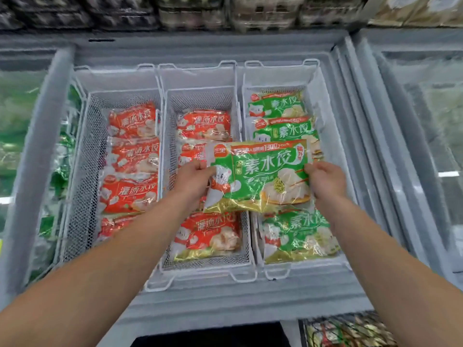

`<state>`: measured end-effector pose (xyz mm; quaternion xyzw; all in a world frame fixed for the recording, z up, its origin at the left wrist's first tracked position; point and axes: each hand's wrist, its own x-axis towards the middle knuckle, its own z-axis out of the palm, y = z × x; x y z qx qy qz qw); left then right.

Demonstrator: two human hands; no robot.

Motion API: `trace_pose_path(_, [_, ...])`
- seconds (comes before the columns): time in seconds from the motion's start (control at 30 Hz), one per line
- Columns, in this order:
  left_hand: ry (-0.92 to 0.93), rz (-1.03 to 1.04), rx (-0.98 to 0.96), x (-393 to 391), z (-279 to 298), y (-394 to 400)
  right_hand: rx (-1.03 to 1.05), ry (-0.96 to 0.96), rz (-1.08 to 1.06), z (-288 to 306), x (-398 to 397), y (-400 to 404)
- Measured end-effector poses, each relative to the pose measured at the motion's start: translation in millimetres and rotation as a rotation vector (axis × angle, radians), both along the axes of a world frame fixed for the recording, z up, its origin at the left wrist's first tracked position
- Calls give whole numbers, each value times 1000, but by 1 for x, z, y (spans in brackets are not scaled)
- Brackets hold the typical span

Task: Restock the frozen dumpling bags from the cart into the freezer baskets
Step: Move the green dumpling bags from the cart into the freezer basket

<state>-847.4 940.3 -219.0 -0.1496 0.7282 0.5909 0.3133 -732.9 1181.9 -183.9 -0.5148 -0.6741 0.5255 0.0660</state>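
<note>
An open chest freezer (225,296) holds three white wire baskets side by side, their long axes running from the near rim to the far wall. The left basket (82,151) carries a column of red dumpling bags (130,194), with bare mesh showing along its left wall and at its far end. The middle basket (200,96) holds more red bags and has open room at its far end. The right basket (280,68) holds green bags (278,106) at its far end and one at its near end. A green dumpling bag (263,176) is held above the dividing rims of the middle and right baskets, over the right basket's midsection. Its long axis runs left to right, across the basket's length, and its printed face is up with the lettering upright toward the viewer, the gold edge nearest the near rim. The left hand (193,179) grips the bag's left short edge, fingers curled onto it; the right hand (325,179) grips the right short edge likewise. A cart (350,331) with more bags shows at the lower right corner, beside the freezer's near rim.
</note>
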Motion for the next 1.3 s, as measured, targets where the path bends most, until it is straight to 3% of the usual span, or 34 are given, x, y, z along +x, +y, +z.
trace_pose_path(0.3, [34, 71, -112, -99, -25, 142, 5, -9, 84, -45, -123, 140])
trace_pose_path(0.63, [82, 104, -230, -210, -63, 246, 16, 33, 32, -91, -240, 222])
trace_pose_path(0.73, [110, 81, -305, -227, -75, 261, 18, -48, 186, -102, -256, 229])
trace_pose_path(0.87, [183, -67, -359, -225, -78, 260, 10, -201, 414, -107, -253, 222])
trace_pose_path(1.3, [230, -340, -370, -104, 14, 163, 95, -203, 588, -28, -139, 98])
